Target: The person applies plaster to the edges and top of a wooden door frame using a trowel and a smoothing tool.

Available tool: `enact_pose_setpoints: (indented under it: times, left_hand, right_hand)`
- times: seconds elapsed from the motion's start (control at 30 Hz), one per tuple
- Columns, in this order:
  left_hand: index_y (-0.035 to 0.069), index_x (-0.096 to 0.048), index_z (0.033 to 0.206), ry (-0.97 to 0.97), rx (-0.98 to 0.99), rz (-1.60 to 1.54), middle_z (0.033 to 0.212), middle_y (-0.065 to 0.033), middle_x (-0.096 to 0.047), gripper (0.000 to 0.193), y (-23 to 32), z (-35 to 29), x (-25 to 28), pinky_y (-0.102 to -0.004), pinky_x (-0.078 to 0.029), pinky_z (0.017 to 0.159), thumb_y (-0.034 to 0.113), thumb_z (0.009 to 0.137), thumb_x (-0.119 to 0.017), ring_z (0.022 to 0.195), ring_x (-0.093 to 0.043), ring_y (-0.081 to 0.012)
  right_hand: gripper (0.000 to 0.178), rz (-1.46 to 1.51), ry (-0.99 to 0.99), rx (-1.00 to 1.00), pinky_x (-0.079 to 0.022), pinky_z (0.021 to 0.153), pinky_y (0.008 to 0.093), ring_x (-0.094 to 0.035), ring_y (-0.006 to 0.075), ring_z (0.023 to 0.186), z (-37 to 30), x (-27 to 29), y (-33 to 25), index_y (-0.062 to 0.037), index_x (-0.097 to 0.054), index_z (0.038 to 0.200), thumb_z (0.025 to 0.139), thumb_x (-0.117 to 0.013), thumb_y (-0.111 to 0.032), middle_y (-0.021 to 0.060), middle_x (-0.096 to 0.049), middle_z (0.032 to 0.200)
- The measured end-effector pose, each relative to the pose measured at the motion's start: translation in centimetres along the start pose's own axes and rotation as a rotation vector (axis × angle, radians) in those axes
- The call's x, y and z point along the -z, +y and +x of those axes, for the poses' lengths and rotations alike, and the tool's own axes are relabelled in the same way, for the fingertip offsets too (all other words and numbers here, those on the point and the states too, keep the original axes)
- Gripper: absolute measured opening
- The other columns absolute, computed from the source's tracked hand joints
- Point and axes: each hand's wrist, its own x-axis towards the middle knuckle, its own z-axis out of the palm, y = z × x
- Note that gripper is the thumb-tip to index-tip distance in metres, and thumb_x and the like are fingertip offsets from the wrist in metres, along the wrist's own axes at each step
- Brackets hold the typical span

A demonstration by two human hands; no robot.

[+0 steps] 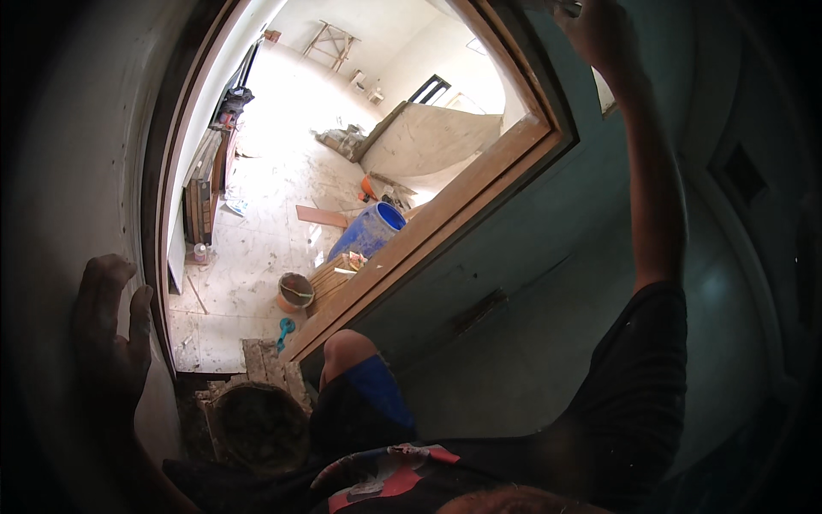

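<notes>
My left hand (111, 330) is raised at the left, thumb and fingers apart and holding nothing. It is by the pale wall (51, 214), next to the wooden door frame (158, 163); whether it touches the wall I cannot tell. My right arm reaches up along the shaded wall at the right. My right hand (599, 34) is closed at the top edge of the picture around something pale, mostly cut off and too little seen to name. Below me, by my bent knee, a round bucket (257, 424) with dark contents stands on wooden boards (267, 364).
Through the doorway lie a blue barrel (338, 244), a smaller bucket (295, 293), a teal scoop (285, 330) and a reddish plank (321, 215) on a dusty tiled floor. Stacked boards (201, 193) lean at the left. A wooden trestle (331, 44) stands far back.
</notes>
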Motion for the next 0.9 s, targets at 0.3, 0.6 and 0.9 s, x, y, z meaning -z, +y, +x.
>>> enact_pose_setpoints:
  times: [0.3,0.6,0.9]
  left_hand:
    - [-0.003,-0.053,0.104,-0.019,0.013,0.020,0.101,-0.0200,-0.055,0.013,-0.2,-0.1,-0.3,-0.0416,-0.048,0.082,0.001,0.092,-0.056,0.095,-0.059,-0.0360]
    - [-0.002,-0.054,0.104,-0.020,0.019,0.013,0.103,-0.0203,-0.056,0.013,-0.3,-0.1,-0.3,-0.0419,-0.048,0.084,-0.001,0.091,-0.056,0.097,-0.059,-0.0363]
    - [-0.003,-0.053,0.104,-0.027,0.007,0.014,0.102,-0.0200,-0.056,0.013,-0.2,0.0,-0.2,-0.0418,-0.048,0.084,-0.001,0.091,-0.056,0.097,-0.059,-0.0361]
  right_hand:
    - [0.019,-0.040,-0.015,0.057,-0.056,0.070,0.0415,-0.069,0.0313,0.078,-2.4,-1.8,4.6,-0.0062,-0.071,0.097,0.084,-0.071,-0.019,0.0166,-0.070,0.083]
    - [0.021,-0.049,-0.074,0.067,-0.056,0.071,0.0452,-0.069,0.0358,0.082,-5.9,-4.5,9.4,-0.0115,-0.071,0.101,0.085,-0.070,-0.025,0.0191,-0.066,0.087]
    - [0.021,-0.049,-0.092,0.012,-0.056,0.071,0.0438,-0.069,0.0332,0.083,-8.2,-5.7,11.6,-0.0128,-0.071,0.102,0.085,-0.070,-0.025,0.0163,-0.067,0.089]
